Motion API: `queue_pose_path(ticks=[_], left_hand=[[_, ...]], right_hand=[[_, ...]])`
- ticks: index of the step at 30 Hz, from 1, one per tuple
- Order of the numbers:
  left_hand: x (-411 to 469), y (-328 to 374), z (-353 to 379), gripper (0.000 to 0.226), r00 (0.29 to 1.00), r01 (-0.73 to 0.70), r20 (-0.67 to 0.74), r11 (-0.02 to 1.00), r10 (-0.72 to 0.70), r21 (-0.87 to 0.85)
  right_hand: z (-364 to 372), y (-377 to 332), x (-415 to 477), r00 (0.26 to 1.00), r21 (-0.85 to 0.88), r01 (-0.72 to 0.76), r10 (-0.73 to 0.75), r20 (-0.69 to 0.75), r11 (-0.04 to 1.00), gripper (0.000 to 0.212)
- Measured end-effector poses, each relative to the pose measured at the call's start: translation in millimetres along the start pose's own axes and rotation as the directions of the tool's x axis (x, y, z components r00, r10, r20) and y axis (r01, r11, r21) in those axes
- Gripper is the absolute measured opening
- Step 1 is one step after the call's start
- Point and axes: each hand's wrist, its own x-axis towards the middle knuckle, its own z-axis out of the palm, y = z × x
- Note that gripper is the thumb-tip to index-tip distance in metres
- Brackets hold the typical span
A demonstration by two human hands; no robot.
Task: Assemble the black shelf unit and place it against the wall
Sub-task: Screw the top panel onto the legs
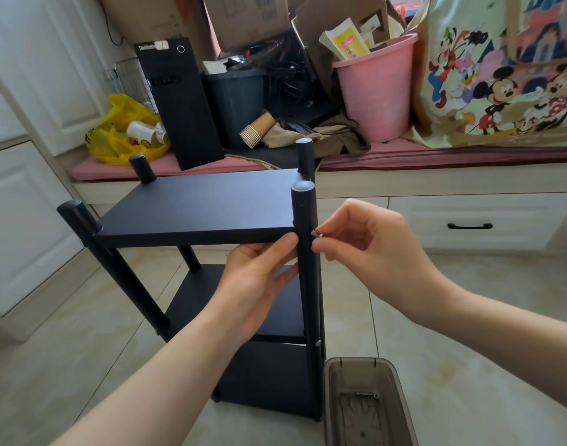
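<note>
Black three-tier shelf unit with round black posts stands upright on the beige tile floor, right in front of you, just short of the cream window bench and not against any wall. Your left hand grips the top board at its near right corner, thumb on the front edge, fingers curled underneath. It sits just beside the near right post. Your right hand pinches a small silver screw between thumb and forefinger, tip at the outer side of that post, level with the top board. Can't tell if the screw is in a hole yet. A translucent grey-brown plastic box sits open on the floor, touching or nearly touching the shelf base on the right, with a small metal part inside. On the bench's pink cushion behind there is a black computer tower, a yellow plastic bag with cups in it, a tipped stack of brown paper cups, a pink plastic bucket stuffed with papers, and a big cartoon-print bag at far right. Cardboard boxes are piled at the back. A white drawer with a black handle is below the cushion.
</note>
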Motion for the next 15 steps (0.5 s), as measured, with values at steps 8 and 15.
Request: queue_pose_path(ticks=[8, 15], left_hand=[[1.0, -0.4, -0.2, 0.028, 1.0, -0.006, 0.023, 1.0, 0.006, -0.012], [1.6, 0.1, -1.9, 0.033, 0.999, -0.013, 0.04, 1.0, 0.012, 0.014]], right_hand=[[2.2, 1.4, 1.9, 1.0, 0.011, -0.028, 0.028, -0.011, 1.0, 0.013], [1.2, -1.1, 5.4, 0.996, 0.048, -0.093, 0.093, -0.001, 0.995, 0.009]])
